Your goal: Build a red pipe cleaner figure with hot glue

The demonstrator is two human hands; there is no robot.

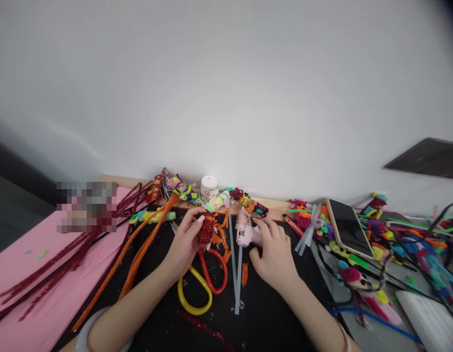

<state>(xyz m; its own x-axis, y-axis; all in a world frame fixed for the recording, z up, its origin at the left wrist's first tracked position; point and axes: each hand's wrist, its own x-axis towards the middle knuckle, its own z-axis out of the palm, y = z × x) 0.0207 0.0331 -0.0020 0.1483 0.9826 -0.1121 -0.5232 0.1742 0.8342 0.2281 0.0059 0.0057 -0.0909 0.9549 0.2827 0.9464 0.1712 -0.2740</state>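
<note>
My left hand [188, 239] is closed around a short, fat roll of red glittery tinsel pipe cleaner [206, 231], held upright above the mat with a bit of orange at its top. To its right, my right hand [274, 247] has thumb and fingers about the handle of a pale pink hot glue gun [244, 233]. A clear glue stick [238, 283] runs from the gun's back end toward me, and another glue stick [232, 244] lies beside it. Below my left hand are scissors [195, 310] with one yellow and one red handle loop; their blades are mostly hidden.
Orange scraps [223, 237] lie on the black mat [156, 318]. Long orange pipe cleaners [138, 254] and red tinsel stems [65, 264] stretch across the left, partly over pink board [13, 293]. A white tub [209, 185] stands by the wall. At right lie a phone [349, 227] and fuzzy figures.
</note>
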